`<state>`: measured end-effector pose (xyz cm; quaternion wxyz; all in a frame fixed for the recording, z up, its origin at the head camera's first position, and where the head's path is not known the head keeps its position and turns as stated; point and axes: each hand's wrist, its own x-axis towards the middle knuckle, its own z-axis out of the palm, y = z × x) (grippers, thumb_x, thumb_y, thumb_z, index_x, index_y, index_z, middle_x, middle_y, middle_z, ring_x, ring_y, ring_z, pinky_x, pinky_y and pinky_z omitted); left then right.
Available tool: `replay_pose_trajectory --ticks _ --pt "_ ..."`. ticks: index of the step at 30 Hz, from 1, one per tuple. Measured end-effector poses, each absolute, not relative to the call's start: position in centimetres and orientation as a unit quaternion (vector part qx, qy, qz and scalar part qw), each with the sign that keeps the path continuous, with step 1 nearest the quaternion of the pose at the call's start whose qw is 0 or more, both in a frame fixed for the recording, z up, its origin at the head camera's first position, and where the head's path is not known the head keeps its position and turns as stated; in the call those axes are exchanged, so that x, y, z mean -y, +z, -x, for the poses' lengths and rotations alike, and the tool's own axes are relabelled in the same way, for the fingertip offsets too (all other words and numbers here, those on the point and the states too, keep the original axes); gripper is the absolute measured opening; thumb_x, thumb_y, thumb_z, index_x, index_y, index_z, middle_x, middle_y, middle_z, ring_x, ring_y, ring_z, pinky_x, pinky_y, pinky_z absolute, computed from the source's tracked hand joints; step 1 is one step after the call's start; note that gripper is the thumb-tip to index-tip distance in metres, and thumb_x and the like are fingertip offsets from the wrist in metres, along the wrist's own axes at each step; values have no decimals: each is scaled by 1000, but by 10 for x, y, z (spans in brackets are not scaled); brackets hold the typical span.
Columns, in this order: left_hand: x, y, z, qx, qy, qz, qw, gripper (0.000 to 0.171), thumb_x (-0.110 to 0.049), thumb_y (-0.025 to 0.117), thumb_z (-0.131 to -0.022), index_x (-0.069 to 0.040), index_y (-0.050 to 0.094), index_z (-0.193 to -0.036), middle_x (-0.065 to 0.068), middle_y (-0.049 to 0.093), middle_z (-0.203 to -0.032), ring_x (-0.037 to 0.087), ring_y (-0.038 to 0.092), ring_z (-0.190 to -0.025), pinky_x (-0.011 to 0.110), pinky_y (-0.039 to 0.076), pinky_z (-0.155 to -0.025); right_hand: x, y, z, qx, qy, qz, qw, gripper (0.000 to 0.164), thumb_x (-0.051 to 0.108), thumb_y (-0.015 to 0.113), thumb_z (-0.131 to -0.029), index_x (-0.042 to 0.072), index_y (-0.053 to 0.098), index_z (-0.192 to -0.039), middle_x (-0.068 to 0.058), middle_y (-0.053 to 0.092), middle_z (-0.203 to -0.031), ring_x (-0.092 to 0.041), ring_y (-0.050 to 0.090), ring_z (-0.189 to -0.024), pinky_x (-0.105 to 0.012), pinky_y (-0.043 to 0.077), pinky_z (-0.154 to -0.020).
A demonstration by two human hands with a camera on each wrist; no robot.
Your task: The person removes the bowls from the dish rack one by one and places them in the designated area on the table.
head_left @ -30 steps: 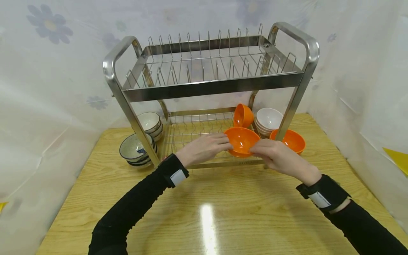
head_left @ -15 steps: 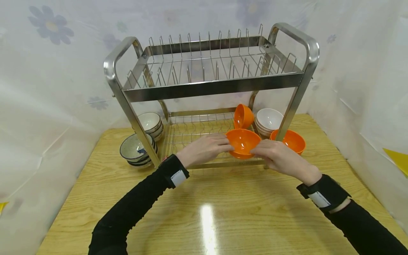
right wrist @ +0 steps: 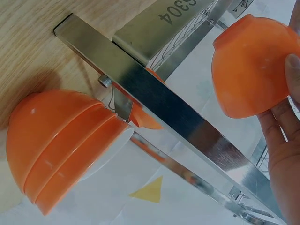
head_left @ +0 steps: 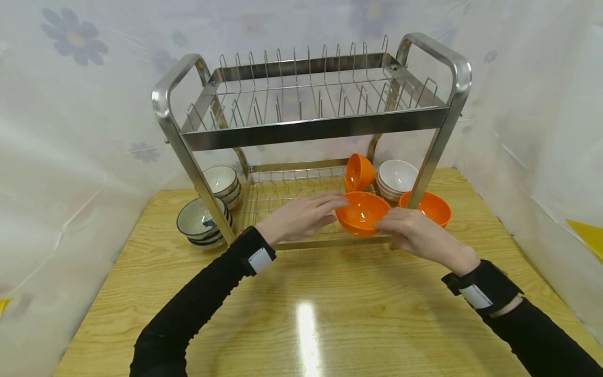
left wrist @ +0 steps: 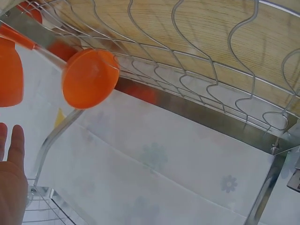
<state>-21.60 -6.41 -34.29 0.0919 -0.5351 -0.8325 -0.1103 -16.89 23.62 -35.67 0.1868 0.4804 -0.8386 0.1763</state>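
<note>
An orange bowl (head_left: 361,215) is over the front right of the rack's lower shelf, its inside facing up in the head view. My right hand (head_left: 419,235) grips its right side, with the thumb laid against the bowl wall in the right wrist view. To the left, my left hand (head_left: 303,214) has its fingers stretched out, the tips close to the rim. The left wrist view has those straight fingers (left wrist: 16,147) apart from the bowl (left wrist: 9,72). Behind it, another orange bowl (head_left: 360,173) stands on its side in the lower shelf's wires.
A two-tier metal dish rack (head_left: 313,128) stands on the wooden table (head_left: 264,314). Patterned bowls (head_left: 200,220) are stacked at its left. White bowls (head_left: 398,175) and a stack of orange bowls (right wrist: 65,145) stand at its right, beside the front post (head_left: 435,157).
The held orange bowl has shifted slightly right and toward me with the right hand. The left hand's fingers have straightened and come off the rim.
</note>
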Motion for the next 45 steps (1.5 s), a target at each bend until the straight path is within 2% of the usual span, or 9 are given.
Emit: replay_pose_trajectory --ticks 13,20,22,24,25,26,29,37,45 --pt "74 -346 223 849 -130 504 84 47 -23 51 -106 -10 43 -151 14 41 -160 26 43 -147 41 43 -117 -239 -352 167 836 183 -480 193 36 -12 83 -68 7 76 -98 -2 75 -93 -16 69 -84 -36 62 -72" --pt "77 -346 223 859 -127 490 73 47 -24 50 -107 -9 43 -151 14 41 -160 26 42 -148 43 44 -117 -244 -345 165 828 186 -483 217 40 -15 83 -65 7 75 -97 -1 75 -92 -16 69 -83 -22 58 -76" --pt "78 -346 224 861 -125 488 69 48 -24 50 -107 -9 42 -151 14 40 -160 26 41 -148 43 41 -119 -246 -343 163 823 194 -486 220 32 -10 82 -73 7 75 -99 -2 75 -93 -18 69 -84 -14 55 -82" --pt "79 -346 224 863 -122 486 68 48 -24 50 -107 -9 42 -152 14 40 -161 26 40 -149 43 40 -120 -249 -340 162 818 203 -489 224 12 7 75 -89 6 75 -101 -3 75 -94 -19 69 -85 -7 51 -88" --pt "79 -346 225 863 -120 486 68 48 -24 49 -107 -9 41 -152 13 40 -161 26 40 -149 43 39 -120 -250 -339 162 815 208 -491 227 13 15 67 -96 6 75 -102 -4 75 -95 -19 69 -85 -4 48 -91" --pt "80 -347 225 863 -118 486 69 48 -24 49 -107 -9 41 -152 13 40 -160 26 40 -149 43 38 -121 -251 -338 161 812 213 -493 230 23 22 58 -102 5 74 -102 -4 75 -95 -20 69 -85 -3 46 -93" --pt "81 -347 226 863 -116 486 72 48 -24 49 -107 -9 42 -152 13 41 -160 26 41 -149 42 38 -121 -254 -335 159 800 228 -499 242 47 36 38 -106 5 74 -104 -5 75 -95 -20 68 -86 -2 44 -96" --pt "82 -348 227 865 -113 483 68 47 -24 49 -107 -10 42 -152 14 41 -160 27 41 -148 43 40 -120 -266 -327 152 781 264 -512 242 43 39 47 -105 7 75 -100 -2 76 -92 -9 67 -85 -5 50 -87" --pt "83 -348 226 868 -104 480 74 47 -25 49 -107 -10 42 -152 14 41 -160 27 43 -147 43 41 -119 -288 -315 148 779 311 -526 143 26 29 61 -97 7 76 -97 -1 76 -85 6 63 -77 -6 51 -71"
